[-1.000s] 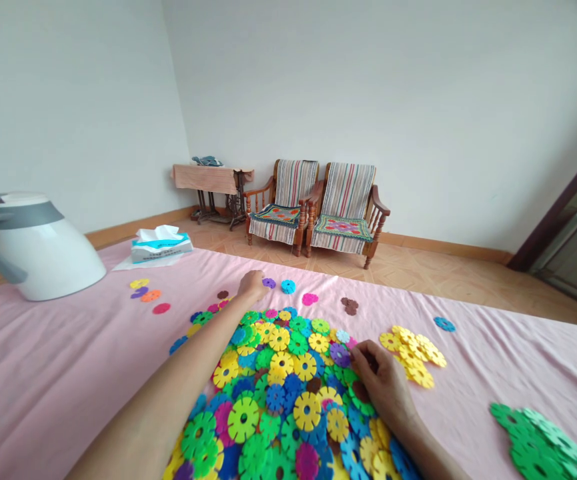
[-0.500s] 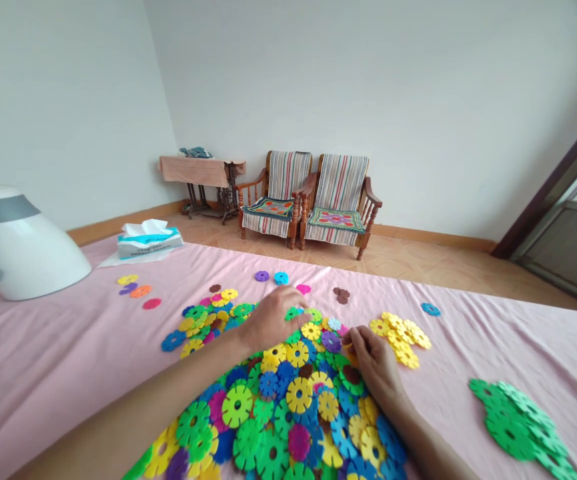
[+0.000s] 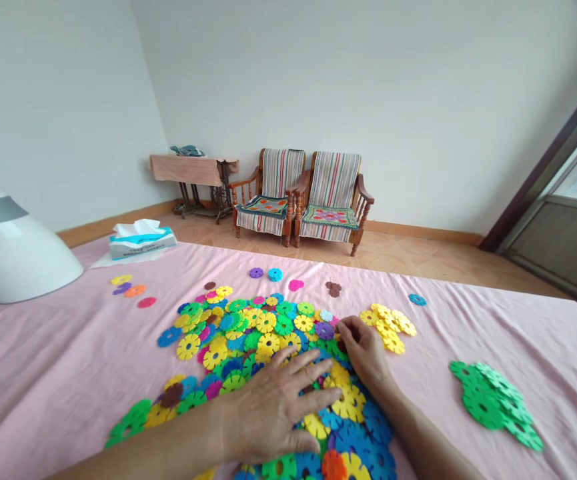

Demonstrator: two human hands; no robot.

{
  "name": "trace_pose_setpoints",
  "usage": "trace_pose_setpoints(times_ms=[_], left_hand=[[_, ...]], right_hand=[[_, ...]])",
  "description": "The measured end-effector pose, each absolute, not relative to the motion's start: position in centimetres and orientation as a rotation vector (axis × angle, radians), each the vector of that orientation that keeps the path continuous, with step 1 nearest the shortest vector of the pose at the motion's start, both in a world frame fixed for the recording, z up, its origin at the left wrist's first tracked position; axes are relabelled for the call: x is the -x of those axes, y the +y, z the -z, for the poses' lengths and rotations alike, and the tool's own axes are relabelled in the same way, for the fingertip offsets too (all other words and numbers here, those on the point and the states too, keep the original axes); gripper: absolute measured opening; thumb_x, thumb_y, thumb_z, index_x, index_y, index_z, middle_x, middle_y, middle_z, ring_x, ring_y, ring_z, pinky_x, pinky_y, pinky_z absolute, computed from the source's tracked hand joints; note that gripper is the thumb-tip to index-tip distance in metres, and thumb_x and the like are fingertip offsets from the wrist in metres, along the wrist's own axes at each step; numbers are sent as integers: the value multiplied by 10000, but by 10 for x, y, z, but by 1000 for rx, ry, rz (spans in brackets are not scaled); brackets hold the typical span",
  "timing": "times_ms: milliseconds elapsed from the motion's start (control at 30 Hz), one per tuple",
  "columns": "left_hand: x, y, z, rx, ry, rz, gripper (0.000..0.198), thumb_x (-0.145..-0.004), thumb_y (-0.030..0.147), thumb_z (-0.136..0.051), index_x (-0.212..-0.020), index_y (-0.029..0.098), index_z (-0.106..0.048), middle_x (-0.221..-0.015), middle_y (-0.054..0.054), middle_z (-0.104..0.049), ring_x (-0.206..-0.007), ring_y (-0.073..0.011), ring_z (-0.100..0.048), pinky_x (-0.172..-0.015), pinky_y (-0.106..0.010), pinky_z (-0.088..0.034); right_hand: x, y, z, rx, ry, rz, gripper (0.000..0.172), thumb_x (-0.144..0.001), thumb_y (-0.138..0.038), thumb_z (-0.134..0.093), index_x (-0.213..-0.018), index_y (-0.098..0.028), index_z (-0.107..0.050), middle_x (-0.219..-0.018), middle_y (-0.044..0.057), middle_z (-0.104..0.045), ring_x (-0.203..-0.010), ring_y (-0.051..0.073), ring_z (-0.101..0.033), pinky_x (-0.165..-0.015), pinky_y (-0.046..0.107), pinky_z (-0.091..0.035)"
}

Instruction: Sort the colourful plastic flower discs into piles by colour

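A heap of colourful notched plastic snowflake discs [image 3: 268,343] covers the middle of the pink cloth. My left hand [image 3: 281,400] lies across the heap, palm down with its fingers spread, and nothing shows in its grip. At the heap's right edge, beside a purple disc [image 3: 324,331], my right hand [image 3: 365,350] has its fingers curled together. What those fingers hold, if anything, is hidden. Just right of that hand lies a group of yellow discs [image 3: 393,327]. Farther right is a stack of green discs [image 3: 488,403].
A white kettle [image 3: 23,253] and a tissue box [image 3: 141,243] stand at the left on the pink cloth [image 3: 43,373]. Several single discs, including a blue one [image 3: 417,300], lie around the heap. Two wooden armchairs [image 3: 331,193] and a cloth-covered sewing table [image 3: 185,170] are beyond.
My left hand has moved from the heap's far side towards me and now lies flatter and more spread. My right hand stays at the right edge. The view has shifted slightly.
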State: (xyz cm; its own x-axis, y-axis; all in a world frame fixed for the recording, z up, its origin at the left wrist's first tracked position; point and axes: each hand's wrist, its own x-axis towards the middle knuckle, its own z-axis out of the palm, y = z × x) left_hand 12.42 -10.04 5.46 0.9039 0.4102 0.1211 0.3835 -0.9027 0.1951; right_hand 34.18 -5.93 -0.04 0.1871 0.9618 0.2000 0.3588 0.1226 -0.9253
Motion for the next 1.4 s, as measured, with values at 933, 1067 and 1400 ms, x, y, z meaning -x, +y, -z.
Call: trace_pose_setpoints(times_ms=[933, 1067, 1400], left_hand=[[-187, -3, -40, -2848, 935, -468, 90, -808, 197, -587, -749, 176, -651, -776, -53, -653, -819, -212, -614, -758, -294, -457], [-178, -3, -39, -2843, 1073, -511, 168, -858, 197, -506, -754, 172, -636, -773, -63, -641, -792, -208, -611, -747, -301, -465], [-155, 11, -37, -2589, 1456, -704, 132, -829, 110, -514, -754, 172, -603, -799, -49, -641, -830, -197, -611, -785, -294, -455]], right_hand=[[-343, -60, -2, 1318, -1113, -900, 523, -820, -663, -445, -763, -167, -600, -569, -6, -534, -399, 93, -443, -337, 194, -332], [-342, -61, -2, 1318, -1118, -941, 509, -823, -666, -432, -731, -181, -560, -571, -20, -518, -376, 81, -416, -331, 193, -316], [-342, -60, 1, 1368, -1206, -910, 476, -823, -630, -458, -735, -176, -570, -548, -28, -504, -370, 85, -418, -339, 196, -308]])
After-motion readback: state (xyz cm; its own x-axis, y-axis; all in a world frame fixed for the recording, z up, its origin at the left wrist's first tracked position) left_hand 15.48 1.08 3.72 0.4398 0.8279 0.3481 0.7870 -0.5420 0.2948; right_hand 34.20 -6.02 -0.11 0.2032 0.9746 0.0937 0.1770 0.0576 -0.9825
